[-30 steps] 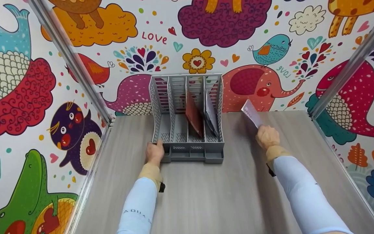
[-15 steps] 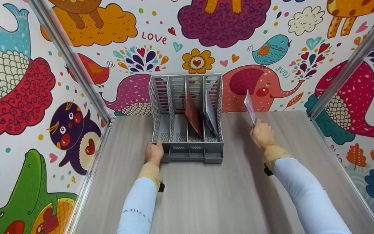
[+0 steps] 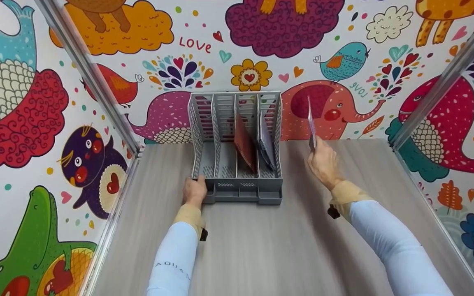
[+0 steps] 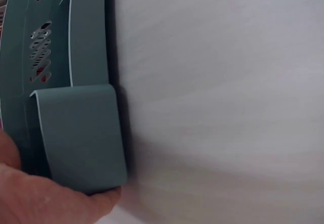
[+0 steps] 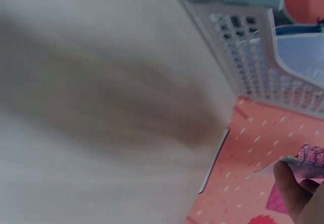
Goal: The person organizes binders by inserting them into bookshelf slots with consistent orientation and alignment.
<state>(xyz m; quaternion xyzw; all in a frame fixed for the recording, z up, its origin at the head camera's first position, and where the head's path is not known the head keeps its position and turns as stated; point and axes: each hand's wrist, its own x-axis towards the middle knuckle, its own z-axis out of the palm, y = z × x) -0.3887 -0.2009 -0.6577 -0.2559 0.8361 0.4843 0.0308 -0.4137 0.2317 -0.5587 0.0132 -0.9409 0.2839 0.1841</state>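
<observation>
A grey file organizer [image 3: 237, 186] with upright dividers stands against the back wall. My left hand [image 3: 195, 190] grips its front left corner; in the left wrist view the thumb and fingers wrap the small front tray [image 4: 81, 138]. My right hand [image 3: 322, 163] pinches a thin notebook [image 3: 311, 123] by its lower end, raised to the right of the organizer. Pink binding rings [image 5: 310, 154] show on it in the right wrist view. A reddish-brown notebook [image 3: 245, 146] leans in the third compartment, and a pale lilac notebook [image 3: 266, 144] stands in the rightmost one.
The wood-grain table [image 3: 253, 246] runs up to a back wall [image 3: 159, 74] printed with cartoon animals. Metal frame posts [image 3: 93, 78] rise at both back corners, with printed side walls beyond them.
My right hand has moved left and upward toward the organizer, and the notebook has turned from slanted to nearly upright, edge-on. The left hand keeps its grip on the corner.
</observation>
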